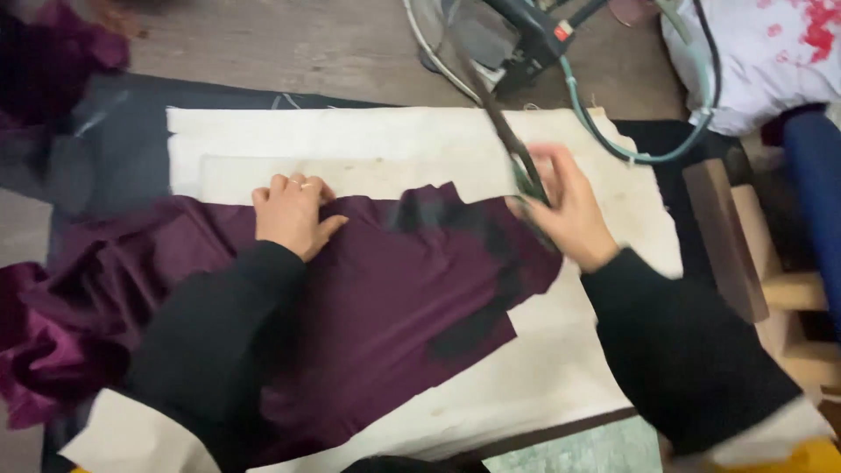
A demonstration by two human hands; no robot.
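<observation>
The left hand presses flat on the purple cloth. To its right, the right hand grips blurry scissors, fingers wrapped around the handles.

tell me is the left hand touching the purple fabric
Touching. The head view shows the left hand lying knuckles-up on the purple fabric, fingers curled at its upper edge with no gap beneath them.

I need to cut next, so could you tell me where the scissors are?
The scissors are in the right hand, blurred, right of centre over the white cloth, just past the purple fabric.
</observation>
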